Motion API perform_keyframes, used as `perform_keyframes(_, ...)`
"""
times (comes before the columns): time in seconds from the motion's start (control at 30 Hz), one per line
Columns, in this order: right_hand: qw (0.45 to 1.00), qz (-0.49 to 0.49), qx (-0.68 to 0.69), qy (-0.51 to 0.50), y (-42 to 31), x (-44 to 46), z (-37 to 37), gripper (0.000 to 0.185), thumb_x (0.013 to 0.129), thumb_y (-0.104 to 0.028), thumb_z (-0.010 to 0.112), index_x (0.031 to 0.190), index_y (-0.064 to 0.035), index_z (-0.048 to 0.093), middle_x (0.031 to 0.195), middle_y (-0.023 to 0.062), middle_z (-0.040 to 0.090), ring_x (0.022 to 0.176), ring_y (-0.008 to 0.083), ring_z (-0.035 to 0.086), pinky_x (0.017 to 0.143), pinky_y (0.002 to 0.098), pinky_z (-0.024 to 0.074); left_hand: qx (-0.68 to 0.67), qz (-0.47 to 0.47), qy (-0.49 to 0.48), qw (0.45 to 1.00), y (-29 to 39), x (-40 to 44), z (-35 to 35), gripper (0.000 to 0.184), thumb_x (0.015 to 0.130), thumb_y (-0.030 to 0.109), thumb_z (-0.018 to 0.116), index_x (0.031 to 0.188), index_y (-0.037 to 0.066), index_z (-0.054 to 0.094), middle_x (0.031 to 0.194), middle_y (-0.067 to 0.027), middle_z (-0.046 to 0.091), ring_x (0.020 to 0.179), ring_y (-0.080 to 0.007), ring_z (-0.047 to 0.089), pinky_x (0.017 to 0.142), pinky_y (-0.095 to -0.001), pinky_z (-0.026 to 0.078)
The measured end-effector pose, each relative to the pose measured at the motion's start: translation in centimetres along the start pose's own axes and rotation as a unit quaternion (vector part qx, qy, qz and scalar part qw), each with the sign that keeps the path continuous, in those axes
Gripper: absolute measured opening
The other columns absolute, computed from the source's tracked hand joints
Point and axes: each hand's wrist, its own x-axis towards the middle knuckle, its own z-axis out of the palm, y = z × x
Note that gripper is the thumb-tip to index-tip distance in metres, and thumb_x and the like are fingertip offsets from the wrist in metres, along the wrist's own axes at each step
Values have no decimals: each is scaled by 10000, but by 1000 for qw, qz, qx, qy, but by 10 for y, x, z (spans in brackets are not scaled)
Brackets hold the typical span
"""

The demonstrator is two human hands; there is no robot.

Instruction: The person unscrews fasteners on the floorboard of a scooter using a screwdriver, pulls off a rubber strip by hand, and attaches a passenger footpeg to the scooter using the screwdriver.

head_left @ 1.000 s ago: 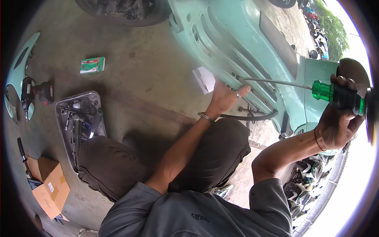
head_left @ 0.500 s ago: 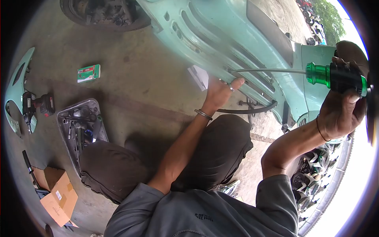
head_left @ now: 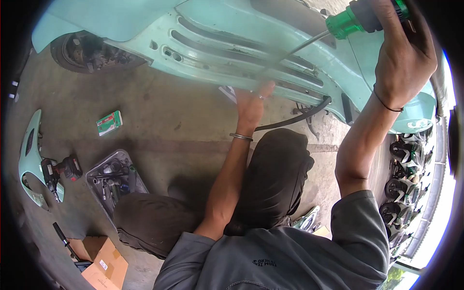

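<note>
My right hand (head_left: 403, 67) is raised at the upper right, its fingers wrapped round the green and black handle of a screwdriver (head_left: 344, 23). The long shaft slants down to the left, towards the slotted mint-green floorboard (head_left: 232, 55) of a scooter. Its tip fades into a blurred patch, so contact cannot be made out. At the floorboard's lower edge, my left hand (head_left: 250, 108) grips the rim, thumb on top and the other fingers mostly hidden. A white piece (head_left: 228, 93) shows beside it. Below runs a black hose or bar (head_left: 295, 118).
On the concrete floor at left lie a green and red box (head_left: 109, 123), a mint panel (head_left: 30, 154), a cordless drill (head_left: 60, 170) and a tray of tools (head_left: 89, 176). A cardboard box (head_left: 111, 266) stands lower left. Several motorcycles (head_left: 398, 188) line the right side.
The view has shifted, bringing more of the scooter's front into sight. My right hand has risen, and the screwdriver shaft has gone from nearly level to steeply slanted. My left hand stays at the floorboard rim.
</note>
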Motion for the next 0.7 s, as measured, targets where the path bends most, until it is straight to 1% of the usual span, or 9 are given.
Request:
perform_keyframes(0.07,997,-33,-43,-63,-17,9,21,432,987,-216,553,1355,0,486,978,128,677,673,155,652,617,272,524,5,-13,-4,1000,-1,2,-1,575,771,117,730,1263,-5,458,1133,-82,543,1023,-181,532,947,-323,425)
perform_keyframes(0.1,994,59,70,59,-26,14,33,470,972,-193,569,1384,3,455,1113,164,627,783,185,656,690,287,531,-1,-2,-2,1000,-2,1,-1,575,773,116,728,1265,-6,457,1127,-82,546,1018,-178,536,943,-321,427)
perform_keyframes(0.2,946,156,274,73,-18,5,14,568,945,-150,589,1446,10,373,1381,214,465,1051,262,619,881,346,524,11,15,-4,1000,-8,4,-6,564,780,115,719,1265,-10,459,1122,-84,550,1011,-173,542,937,-316,431)
perform_keyframes(0.33,926,-26,361,-111,1,1,6,516,911,-142,647,1365,31,475,1294,210,544,1000,245,645,862,366,547,20,24,3,1000,-16,3,-8,545,789,123,710,1259,-21,474,1115,-90,556,995,-168,554,924,-308,441)
perform_keyframes(0.43,991,68,57,97,-10,2,22,393,873,-147,722,1200,42,612,970,140,661,741,166,665,680,292,559,37,48,22,998,-21,5,-8,559,791,134,711,1271,-26,472,1120,-88,555,997,-169,554,914,-305,446)
perform_keyframes(0.5,993,52,98,43,-6,0,12,395,894,-172,706,1207,46,603,894,127,682,682,154,669,629,263,554,44,43,11,998,-23,6,-11,574,791,136,712,1283,-27,465,1126,-87,551,1009,-167,549,914,-304,444)
perform_keyframes(0.57,985,10,168,-29,-9,5,6,423,913,-185,680,1250,49,574,947,156,686,743,178,684,664,279,561,50,46,8,998,-25,9,-13,589,791,137,712,1294,-28,457,1132,-86,548,1021,-165,544,914,-303,443)
perform_keyframes(0.67,913,187,330,147,-20,7,15,491,945,-210,618,1338,54,492,1050,202,669,887,236,683,751,314,559,46,47,21,998,-22,6,-10,601,791,145,714,1303,-28,452,1149,-86,543,1038,-162,537,922,-302,438)
perform_keyframes(0.7,949,73,306,27,-12,2,8,506,948,-207,598,1360,56,466,1083,210,658,938,256,670,787,327,553,48,42,18,998,-22,6,-11,610,790,151,715,1309,-29,449,1157,-89,541,1041,-166,536,927,-304,436)
